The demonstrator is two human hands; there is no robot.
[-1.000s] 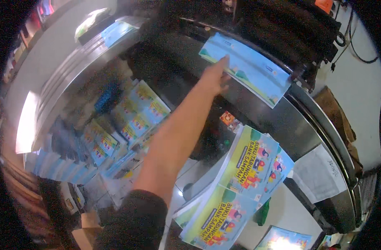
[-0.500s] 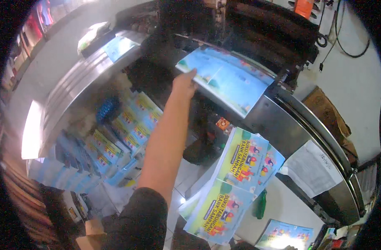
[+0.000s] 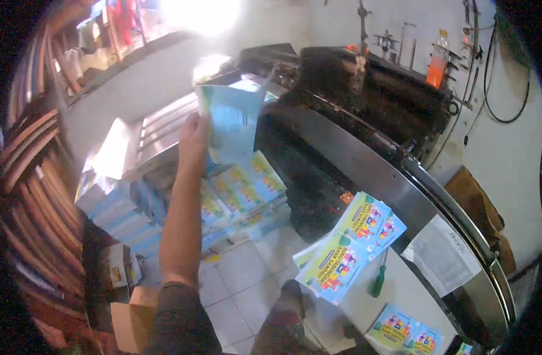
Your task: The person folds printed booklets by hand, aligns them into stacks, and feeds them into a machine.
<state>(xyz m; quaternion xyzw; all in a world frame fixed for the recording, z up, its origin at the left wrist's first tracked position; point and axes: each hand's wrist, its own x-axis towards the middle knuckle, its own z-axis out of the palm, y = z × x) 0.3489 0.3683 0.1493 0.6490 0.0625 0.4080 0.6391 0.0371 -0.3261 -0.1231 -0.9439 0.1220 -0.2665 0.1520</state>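
Observation:
My left hand [image 3: 195, 137] is closed on the left edge of a light blue printed sheet [image 3: 232, 127], which hangs bent in the air. Below it are stacks of colourful printed sheets [image 3: 247, 186]. Beyond it stands a metal slatted rack [image 3: 170, 127]. To the right, a fanned pile of printed covers [image 3: 342, 257] lies on a pale tabletop [image 3: 395, 284], beside a screwdriver [image 3: 378, 281] with a green handle. Nearer the lower edge lies another printed sheet [image 3: 404, 332]. My right hand is not in view.
A large dark machine [image 3: 336, 142] with a curved metal edge spans the middle to the right. A grey-white paper [image 3: 442, 254] lies on its side. Behind are brown cardboard [image 3: 475, 204] and a bottle of orange liquid [image 3: 438, 59]. An open carton [image 3: 134, 319] stands lower left.
My left hand has carried a blue sheet from the machine leftward, over toward the rack and stacks. The view has swung, so the pile of covers appears smaller and lower.

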